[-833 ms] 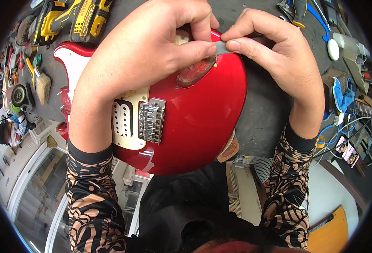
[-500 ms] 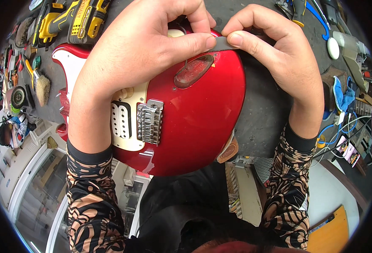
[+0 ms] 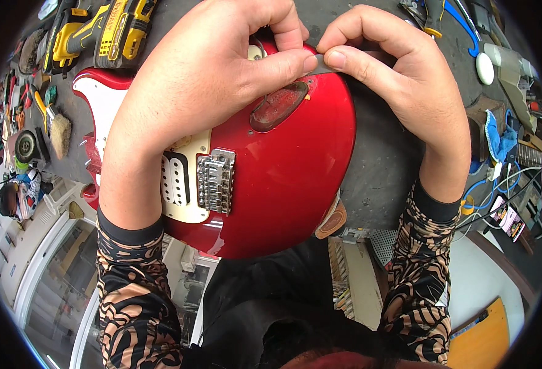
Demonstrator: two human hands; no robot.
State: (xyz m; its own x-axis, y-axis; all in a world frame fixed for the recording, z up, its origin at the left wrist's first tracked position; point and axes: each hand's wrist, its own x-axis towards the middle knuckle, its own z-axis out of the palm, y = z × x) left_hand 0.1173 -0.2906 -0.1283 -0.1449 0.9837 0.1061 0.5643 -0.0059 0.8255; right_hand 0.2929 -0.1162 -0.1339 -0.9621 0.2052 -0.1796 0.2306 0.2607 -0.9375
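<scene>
A red electric guitar body (image 3: 289, 178) lies across the dark bench, with a cream pickguard (image 3: 188, 212), a white pickup (image 3: 174, 179) and a metal bridge (image 3: 216, 182). An oval jack recess (image 3: 278, 107) in its top is bare, with a rough inside. My left hand (image 3: 240, 61) arches over the guitar's far edge, thumb and fingers pinching a thin grey strip (image 3: 326, 64). From the other side my right hand (image 3: 394, 61) pinches the same strip, its thumb tip close to the left one. The strip lies along the rim beyond the recess; its underside is hidden.
Yellow-black power tools (image 3: 123, 31) lie at the far left, near a brush (image 3: 59, 131) and a round black roll (image 3: 26, 145). To the right are a blue cloth (image 3: 499, 140), cables, a phone (image 3: 508, 219) and a blue-handled tool (image 3: 463, 27). A brown leather piece (image 3: 332, 222) shows under the guitar's edge.
The guitar has shifted very slightly to the left. Both hands have moved a little with it, thumbs closer together, and less of the grey strip shows between them.
</scene>
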